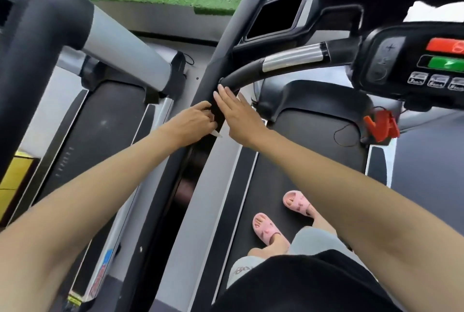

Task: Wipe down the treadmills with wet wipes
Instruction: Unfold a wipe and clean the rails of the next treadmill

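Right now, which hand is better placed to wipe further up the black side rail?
Left, probably. The left hand is curled on the side rail with a white wet wipe corner showing beneath its fingers. The right hand lies flat beside it, fingers straight, apparently holding nothing.

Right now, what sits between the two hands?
Head view: the black handrail runs between left hand and right hand; a corner of the wipe shows under the left.

A gym; treadmills (313,135) side by side; console (411,60).
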A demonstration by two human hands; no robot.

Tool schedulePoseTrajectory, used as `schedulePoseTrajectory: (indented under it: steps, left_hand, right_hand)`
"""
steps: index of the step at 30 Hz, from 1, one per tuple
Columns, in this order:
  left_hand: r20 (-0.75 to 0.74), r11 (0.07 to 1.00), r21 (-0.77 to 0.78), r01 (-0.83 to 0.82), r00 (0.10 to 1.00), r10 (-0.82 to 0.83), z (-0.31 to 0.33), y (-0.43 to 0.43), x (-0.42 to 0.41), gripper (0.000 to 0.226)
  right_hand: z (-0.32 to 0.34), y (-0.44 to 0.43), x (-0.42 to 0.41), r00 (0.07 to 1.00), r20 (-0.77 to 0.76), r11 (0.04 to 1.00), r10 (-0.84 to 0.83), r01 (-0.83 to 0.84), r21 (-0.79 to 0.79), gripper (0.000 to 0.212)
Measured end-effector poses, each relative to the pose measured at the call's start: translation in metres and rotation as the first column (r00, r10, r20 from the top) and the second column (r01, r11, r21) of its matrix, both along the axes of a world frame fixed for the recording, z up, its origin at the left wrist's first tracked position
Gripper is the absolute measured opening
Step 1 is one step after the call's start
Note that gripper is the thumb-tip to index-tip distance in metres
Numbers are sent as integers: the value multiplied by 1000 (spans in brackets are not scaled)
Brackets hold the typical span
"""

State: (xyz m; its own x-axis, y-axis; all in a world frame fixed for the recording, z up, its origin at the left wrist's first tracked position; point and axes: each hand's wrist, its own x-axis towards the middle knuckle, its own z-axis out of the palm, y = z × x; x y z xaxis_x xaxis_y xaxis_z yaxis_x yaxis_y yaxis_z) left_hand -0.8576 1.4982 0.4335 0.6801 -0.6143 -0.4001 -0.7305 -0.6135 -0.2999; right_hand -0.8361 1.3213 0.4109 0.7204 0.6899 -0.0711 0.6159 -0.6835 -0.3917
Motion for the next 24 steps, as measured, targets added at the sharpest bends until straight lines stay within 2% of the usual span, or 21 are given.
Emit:
schedulePoseTrajectory:
  steps: [3,7,10,12,15,18,22,24]
  left_hand:
    - [-43,988,-122,-96,995,91,9,16,-53,29]
    - [-221,990,-75,-123,970,104,17,24,-95,28]
    - [-24,954,-290,-73,997,69,16,16,-64,29]
    - [76,933,-355,-51,994,83,12,11,-40,35]
    - [52,968,-250,38,998,-25,3,10,-34,24]
    - [19,992,-121,38,999,-36,1,20,-70,19]
    - [71,984,-172,-46,996,59,0,29,-124,56]
    - [27,983,-163,-91,995,97,-1,32,-142,52]
  right_hand:
    - [2,-1,2,999,-50,998,4,-1,65,84]
    - [-1,-1,-8,997,-68,998,48,-45,49,83]
    - [-3,5,-18,986,-113,992,119,-114,55,84]
    - [-2,10,-24,977,-160,988,139,-126,91,85]
    - [0,9,-25,976,-177,989,124,-107,107,82]
    - [-1,8,-26,982,-129,990,139,-132,57,84]
    - [3,14,-35,979,-73,981,192,-188,52,86]
    - [4,18,-43,971,-58,972,232,-230,41,84]
